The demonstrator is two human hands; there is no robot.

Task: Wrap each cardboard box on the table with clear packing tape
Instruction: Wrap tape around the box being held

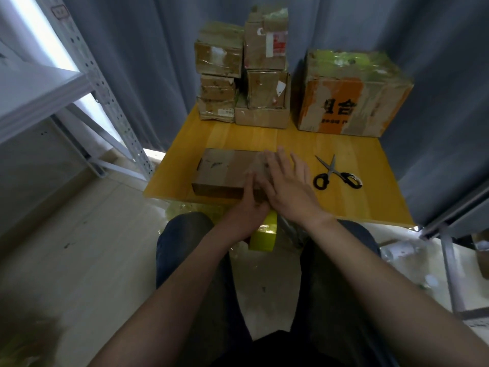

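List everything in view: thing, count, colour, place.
flat box: 1, brown, table front
stacked boxes: about 6, brown, taped, two stacks at table back
large box: 1, brown with orange print, back right
scissors: 1, black handles, right of flat box
tape roll: 1, yellow-green, below table edge
table: 1, yellow wood
shelf: 1, grey metal, left
curtain: grey-blue, behind
left hand: at flat box's near side, grip unclear
right hand: flat on flat box's top

Cardboard box (pixel 225 172): flat near the bench (pixel 291 144) front edge.
Right hand (pixel 288 186): pressed flat on its right end.
Left hand (pixel 251 205): holds tape roll (pixel 264 234).
Scissors (pixel 336 173): right of box.
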